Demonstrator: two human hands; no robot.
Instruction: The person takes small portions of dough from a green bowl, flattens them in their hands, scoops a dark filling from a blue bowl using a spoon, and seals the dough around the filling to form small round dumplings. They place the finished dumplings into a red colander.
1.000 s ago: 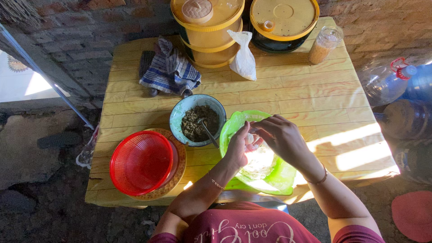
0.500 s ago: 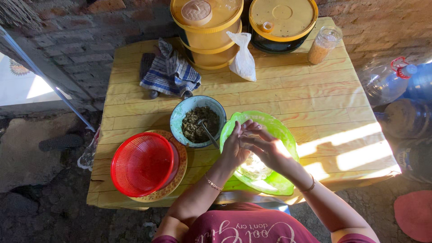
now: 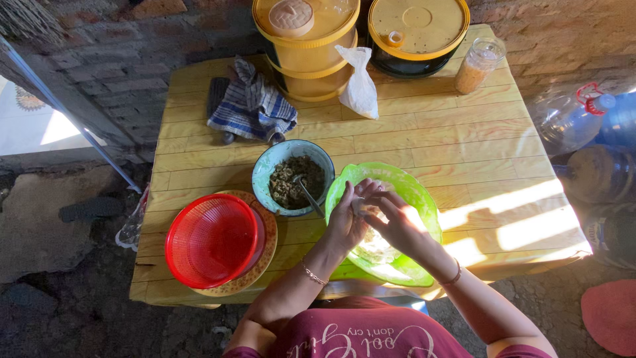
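My left hand [image 3: 346, 222] and my right hand [image 3: 397, 222] meet over a bright green plate [image 3: 414, 189] near the front of the yellow wooden table [image 3: 424, 142]. Between the fingertips sits a small pale piece of dough [image 3: 362, 204], pinched by both hands. Pale wrappers [image 3: 377, 246] lie on the plate under my hands. Just left of the plate stands a light blue bowl [image 3: 268, 174] of dark minced filling [image 3: 291, 182] with a metal spoon [image 3: 310, 197] leaning in it.
A red plastic colander [image 3: 213, 240] rests on a patterned plate at the front left. At the back stand two yellow-lidded tubs [image 3: 417, 33], a white plastic bag [image 3: 360, 83], a jar [image 3: 478, 64] and a blue checked cloth [image 3: 253, 106]. Large water bottles [image 3: 576, 119] lie right of the table.
My right hand has slid left across the green plate and joined my left hand, and both now close round the dough piece.
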